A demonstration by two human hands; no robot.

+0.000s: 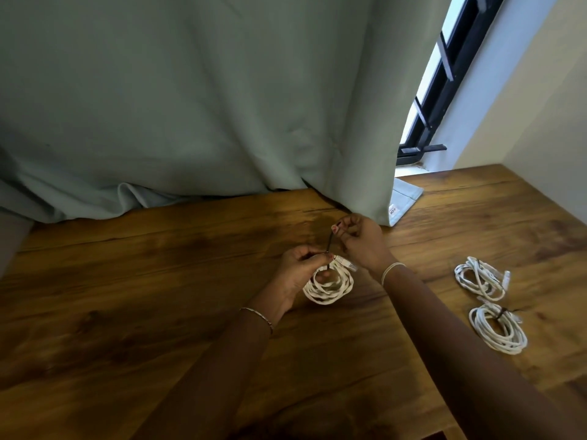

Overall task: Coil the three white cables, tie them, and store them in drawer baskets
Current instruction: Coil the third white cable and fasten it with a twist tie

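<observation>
Tying the last cable was the step in hand. Near the middle of the desk, a little toward its far edge, the left hand gripped the third coil at its top. Its fingers curled round the bundled loops, the white plugs stuck out just beside them, and the lower loops lay on the wood. From that grip a thin dark tie rose to the right hand, which pinched its upper end between thumb and fingertips above the desk. Whether the tie already passed round the bundle could not be told, as the left fingers hid the spot. Toward the right edge, well apart from the hands, lay the farther coil and the nearer coil, each with a dark band across its loops, close together but not touching. So two cables looked done and the third coiled but not yet secured. The next move would call for drawing the tie tight round the loops while the left hand held them bunched; a slack grip could let the coil splay. No drawer or basket was in view, so storing was yet to be done.
</observation>
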